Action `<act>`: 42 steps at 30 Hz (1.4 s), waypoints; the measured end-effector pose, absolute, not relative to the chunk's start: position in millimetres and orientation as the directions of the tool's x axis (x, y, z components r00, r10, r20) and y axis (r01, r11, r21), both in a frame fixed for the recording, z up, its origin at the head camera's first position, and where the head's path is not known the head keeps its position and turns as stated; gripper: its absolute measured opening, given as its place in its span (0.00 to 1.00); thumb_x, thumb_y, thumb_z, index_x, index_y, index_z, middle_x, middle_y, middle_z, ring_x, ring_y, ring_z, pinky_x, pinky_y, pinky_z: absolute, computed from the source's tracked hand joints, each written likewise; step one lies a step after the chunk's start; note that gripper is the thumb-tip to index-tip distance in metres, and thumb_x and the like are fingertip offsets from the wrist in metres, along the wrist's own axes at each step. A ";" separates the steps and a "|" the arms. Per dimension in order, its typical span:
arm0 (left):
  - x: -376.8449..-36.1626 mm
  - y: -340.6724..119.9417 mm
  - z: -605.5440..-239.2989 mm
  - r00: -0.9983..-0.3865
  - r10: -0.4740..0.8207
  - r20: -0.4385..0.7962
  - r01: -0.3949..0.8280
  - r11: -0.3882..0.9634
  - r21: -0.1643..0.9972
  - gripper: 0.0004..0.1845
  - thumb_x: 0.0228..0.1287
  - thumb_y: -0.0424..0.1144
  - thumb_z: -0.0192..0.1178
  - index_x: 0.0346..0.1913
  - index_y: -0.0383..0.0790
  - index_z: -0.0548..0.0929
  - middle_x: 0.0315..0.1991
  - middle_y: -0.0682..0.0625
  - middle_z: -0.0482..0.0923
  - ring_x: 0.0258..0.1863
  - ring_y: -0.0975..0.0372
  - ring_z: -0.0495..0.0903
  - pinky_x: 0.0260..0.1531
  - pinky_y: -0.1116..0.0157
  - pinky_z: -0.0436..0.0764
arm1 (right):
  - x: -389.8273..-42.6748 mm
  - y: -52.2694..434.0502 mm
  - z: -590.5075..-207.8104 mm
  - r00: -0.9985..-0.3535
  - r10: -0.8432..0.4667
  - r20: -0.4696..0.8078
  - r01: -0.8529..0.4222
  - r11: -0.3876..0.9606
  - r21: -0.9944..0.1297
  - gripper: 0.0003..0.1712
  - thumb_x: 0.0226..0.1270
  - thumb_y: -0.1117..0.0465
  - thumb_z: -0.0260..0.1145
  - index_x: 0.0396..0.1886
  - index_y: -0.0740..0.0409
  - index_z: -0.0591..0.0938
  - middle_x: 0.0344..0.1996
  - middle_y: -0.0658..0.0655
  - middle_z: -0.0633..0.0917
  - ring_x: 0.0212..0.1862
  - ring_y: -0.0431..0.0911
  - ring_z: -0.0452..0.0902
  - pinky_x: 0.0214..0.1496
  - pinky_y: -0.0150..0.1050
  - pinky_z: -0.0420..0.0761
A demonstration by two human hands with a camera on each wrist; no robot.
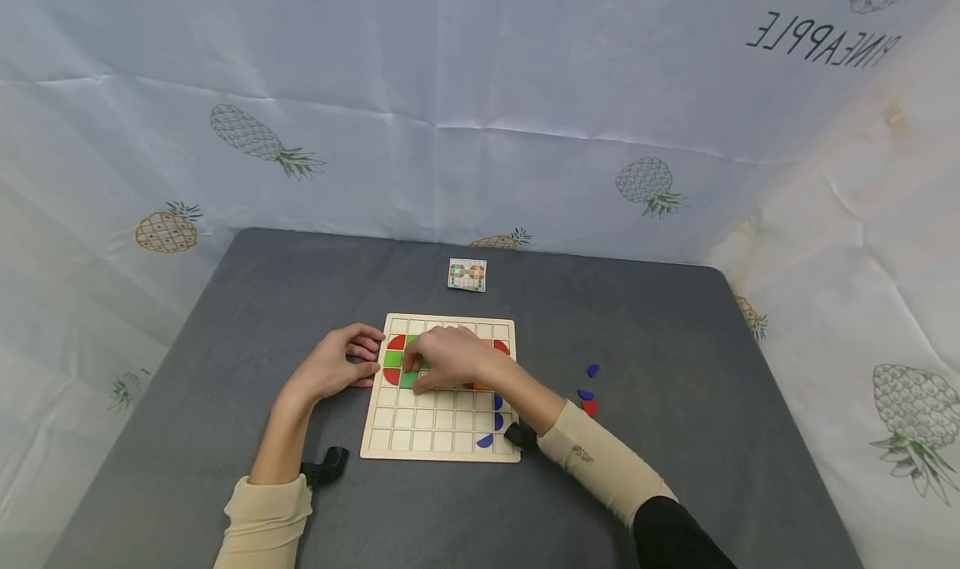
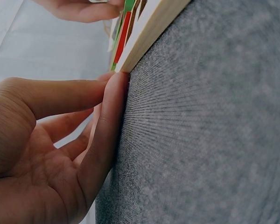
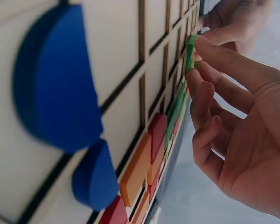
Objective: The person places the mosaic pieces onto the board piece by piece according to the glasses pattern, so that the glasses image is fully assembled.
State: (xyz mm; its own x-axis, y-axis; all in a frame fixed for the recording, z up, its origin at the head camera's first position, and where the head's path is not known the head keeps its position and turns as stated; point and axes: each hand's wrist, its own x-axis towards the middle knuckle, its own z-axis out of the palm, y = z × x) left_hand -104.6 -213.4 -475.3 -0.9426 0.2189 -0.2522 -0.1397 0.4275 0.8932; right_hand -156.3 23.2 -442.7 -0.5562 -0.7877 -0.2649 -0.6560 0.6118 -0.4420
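1. On the grey table [image 1: 225, 319], the wooden grid board [image 1: 442, 448] lies flat in front of me, and both my hands are at its upper-left part.
2. My left hand [image 1: 341, 365] rests on the table against the board's left edge. The fingers are straight and relaxed, grasping nothing; in the left wrist view a fingertip touches the board's corner [image 2: 130, 51].
3. My right hand [image 1: 450, 359] reaches over the board from the right. Thumb and fingers are curled onto a green square tile [image 1: 408, 378]; in the right wrist view they pinch the tile's edge [image 3: 190, 52].
4. That green tile sits in the left part of the board, third row from the top, just right of a red quarter piece [image 1: 392, 375]. I cannot tell whether it lies fully flat in its cell.
5. Another green tile [image 1: 393, 357] is just above, and a red piece [image 1: 397, 341] sits above that.
6. Orange tiles [image 1: 483, 383] and a red piece [image 1: 501, 346] lie on the board's right side, partly hidden by my hand.
7. Three blue half-round pieces [image 1: 497, 421] run down the board's right column.
8. Loose blue pieces [image 1: 592, 370] and a red piece [image 1: 590, 406] lie on the table right of the board.
9. A small pattern card [image 1: 467, 274] lies beyond the board's far edge, well apart from it.
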 end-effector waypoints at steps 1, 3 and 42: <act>-104.4 -213.3 -475.2 -0.943 0.218 -0.253 -0.141 0.428 0.893 0.24 0.72 0.23 0.67 0.68 0.27 0.76 0.56 0.32 0.76 0.48 0.53 0.80 0.36 0.62 0.93 | -156.2 24.5 -442.7 -0.559 -0.785 -0.266 -0.654 0.615 -0.441 0.14 0.68 0.49 0.81 0.50 0.43 0.90 0.43 0.39 0.90 0.46 0.35 0.84 0.44 0.33 0.81; -104.0 -213.3 -474.9 -0.942 0.220 -0.251 -0.137 0.431 0.892 0.25 0.72 0.23 0.67 0.68 0.27 0.76 0.56 0.32 0.76 0.47 0.54 0.80 0.35 0.62 0.93 | -155.9 27.2 -443.1 -0.567 -0.781 -0.263 -0.652 0.620 -0.437 0.14 0.68 0.50 0.80 0.51 0.42 0.90 0.44 0.39 0.90 0.48 0.36 0.85 0.44 0.34 0.82; -103.4 -211.5 -477.5 -0.944 0.214 -0.251 -0.137 0.438 0.888 0.25 0.72 0.24 0.67 0.70 0.27 0.75 0.57 0.32 0.75 0.50 0.50 0.79 0.36 0.62 0.94 | -141.8 135.3 -418.7 -0.717 -0.680 -0.153 -0.502 0.656 -0.564 0.16 0.70 0.51 0.79 0.53 0.49 0.90 0.44 0.48 0.92 0.31 0.35 0.78 0.33 0.31 0.76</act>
